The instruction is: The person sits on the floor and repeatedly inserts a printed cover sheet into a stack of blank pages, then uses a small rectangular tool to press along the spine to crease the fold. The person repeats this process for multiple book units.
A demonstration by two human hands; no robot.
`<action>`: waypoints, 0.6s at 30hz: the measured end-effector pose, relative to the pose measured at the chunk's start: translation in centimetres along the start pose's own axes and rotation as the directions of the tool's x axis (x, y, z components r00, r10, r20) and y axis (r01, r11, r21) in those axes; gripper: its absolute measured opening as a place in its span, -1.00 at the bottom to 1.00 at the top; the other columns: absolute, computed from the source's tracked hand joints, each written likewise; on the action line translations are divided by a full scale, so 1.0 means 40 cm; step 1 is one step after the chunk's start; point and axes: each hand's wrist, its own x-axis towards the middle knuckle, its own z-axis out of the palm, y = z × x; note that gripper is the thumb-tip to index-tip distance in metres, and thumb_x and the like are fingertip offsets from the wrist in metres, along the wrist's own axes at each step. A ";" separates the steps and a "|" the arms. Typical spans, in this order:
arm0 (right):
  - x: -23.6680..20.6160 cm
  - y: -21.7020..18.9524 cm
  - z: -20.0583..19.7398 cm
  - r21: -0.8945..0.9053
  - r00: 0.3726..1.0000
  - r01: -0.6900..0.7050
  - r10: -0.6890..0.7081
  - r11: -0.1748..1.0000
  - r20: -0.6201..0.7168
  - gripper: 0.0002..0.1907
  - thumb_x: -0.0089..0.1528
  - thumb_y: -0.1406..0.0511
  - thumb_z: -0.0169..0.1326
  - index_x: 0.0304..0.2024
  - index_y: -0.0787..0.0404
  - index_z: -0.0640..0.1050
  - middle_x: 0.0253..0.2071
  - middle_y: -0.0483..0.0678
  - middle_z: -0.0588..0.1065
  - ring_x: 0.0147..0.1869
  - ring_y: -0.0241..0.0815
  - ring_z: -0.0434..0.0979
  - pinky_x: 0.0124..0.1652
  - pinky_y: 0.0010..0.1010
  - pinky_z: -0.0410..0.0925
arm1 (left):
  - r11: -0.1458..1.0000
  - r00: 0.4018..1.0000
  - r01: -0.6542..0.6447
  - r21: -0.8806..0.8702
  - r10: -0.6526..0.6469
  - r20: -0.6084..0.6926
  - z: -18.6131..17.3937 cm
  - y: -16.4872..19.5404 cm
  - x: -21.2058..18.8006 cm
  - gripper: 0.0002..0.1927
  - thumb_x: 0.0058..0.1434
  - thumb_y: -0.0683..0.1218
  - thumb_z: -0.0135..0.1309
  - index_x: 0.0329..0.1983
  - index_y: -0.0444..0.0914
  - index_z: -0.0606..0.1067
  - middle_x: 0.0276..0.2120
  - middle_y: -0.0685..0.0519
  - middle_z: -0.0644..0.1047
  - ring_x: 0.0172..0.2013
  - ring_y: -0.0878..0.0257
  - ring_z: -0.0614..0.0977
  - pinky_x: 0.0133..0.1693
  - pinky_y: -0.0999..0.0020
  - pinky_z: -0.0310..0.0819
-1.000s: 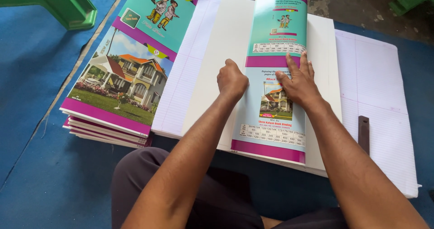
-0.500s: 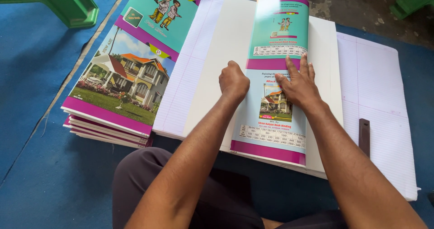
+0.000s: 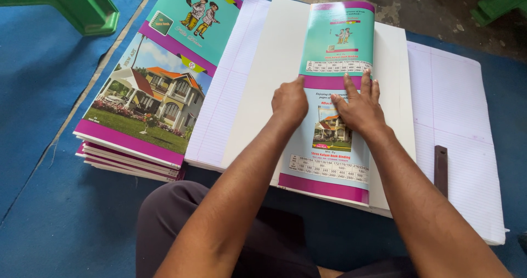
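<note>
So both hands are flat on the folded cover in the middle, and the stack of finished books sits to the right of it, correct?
Not quite. The head view shows the left hand and right hand pressing on the cover, but the stack of books lies to its left. On the right are only lined sheets and a dark bar.

Near the middle, a folded printed cover sheet (image 3: 335,113) lying lengthwise on a stack of blank card (image 3: 274,64) — under that, a spread of ruled paper sheets (image 3: 455,124) reaching out to both sides, all on the floor mat (image 3: 49,212). Flat on the cover, side by side, left hand (image 3: 290,101) at its left edge and right hand (image 3: 359,106) on its middle. Left of the ruled paper, touching it, a pile of bound notebooks (image 3: 148,102). Right, on the ruled paper, a small flat bar (image 3: 441,171). Far left behind the notebooks, a stool leg (image 3: 82,3) — another stool (image 3: 502,0) far right behind.
</note>
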 end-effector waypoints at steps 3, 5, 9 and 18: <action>-0.004 0.000 0.002 0.034 0.999 0.030 -0.029 0.999 -0.027 -0.19 0.27 -0.21 -0.13 0.51 -0.22 0.10 0.60 0.10 -0.30 0.63 0.27 -0.40 0.45 0.06 -0.10 | 0.973 0.989 -0.099 0.207 0.074 0.127 0.014 0.022 0.002 -0.73 0.34 -0.12 -0.03 0.06 -0.09 0.56 0.18 -0.09 0.45 0.27 -0.01 0.38 0.13 -0.05 0.39; -0.006 0.006 0.004 0.063 0.997 0.061 -0.058 0.996 -0.049 -0.22 0.28 -0.19 -0.09 0.50 -0.19 0.15 0.60 0.13 -0.27 0.63 0.30 -0.36 0.46 0.05 -0.12 | 0.907 0.968 -0.210 0.366 0.140 0.210 0.025 0.027 0.010 -0.75 0.28 -0.12 0.05 0.00 -0.11 0.59 0.27 0.00 0.38 0.36 0.07 0.28 0.20 -0.15 0.26; 0.007 0.042 -0.001 0.146 0.989 0.132 -0.121 0.980 -0.084 -0.29 0.31 -0.11 -0.07 0.46 -0.06 0.25 0.59 0.16 -0.12 0.62 0.29 -0.22 0.46 0.01 -0.10 | 0.871 0.946 -0.311 0.381 0.243 0.216 0.039 0.028 0.034 -0.74 0.23 -0.18 0.02 -0.07 -0.11 0.61 0.27 0.07 0.36 0.35 0.14 0.28 0.14 -0.40 0.15; 0.004 0.350 -0.049 0.205 0.983 0.075 -0.037 0.976 -0.182 -0.34 0.36 0.03 -0.03 0.42 0.22 0.31 0.42 0.29 0.24 0.50 0.25 0.20 0.40 -0.05 0.10 | 0.883 0.924 -0.271 0.382 0.127 0.361 0.030 0.051 0.054 -0.59 0.38 -0.17 -0.10 0.28 -0.05 0.41 0.29 0.11 0.41 0.36 0.19 0.33 0.29 -0.45 0.02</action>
